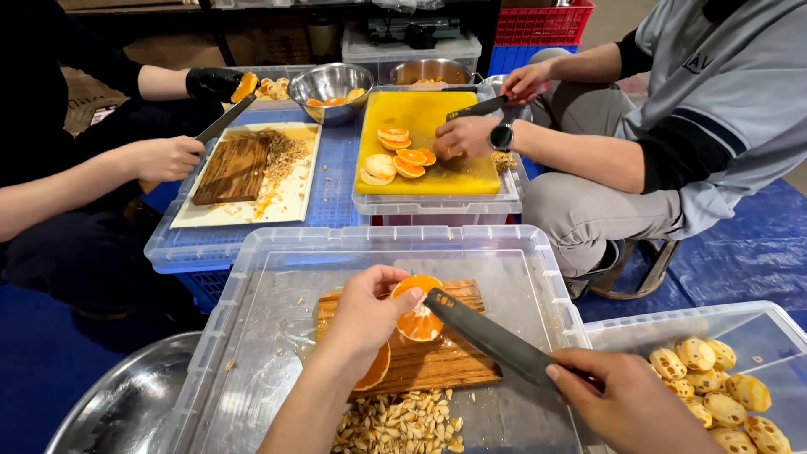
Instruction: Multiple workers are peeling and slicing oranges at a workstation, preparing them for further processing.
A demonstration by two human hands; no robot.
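1. The left hand (363, 313) is closed around an orange fruit half (418, 308), with the fingers on its left side and top edge. It holds the fruit on a small wooden cutting board (437, 357).
2. The right hand (618, 399) is closed on the handle of a dark knife (492, 336). The blade points up and left, and its tip touches the fruit just beside the left fingers.
3. Another orange slice (374, 370) lies on the board, under the left wrist.
4. The board lies on an upturned clear plastic box (269, 277). Pale seeds (399, 424) are in a heap near the board's front edge.
5. Peeled yellow fruits (714, 391) lie in a container at the right, near the right hand.
6. Two other people cut fruit across from the person.
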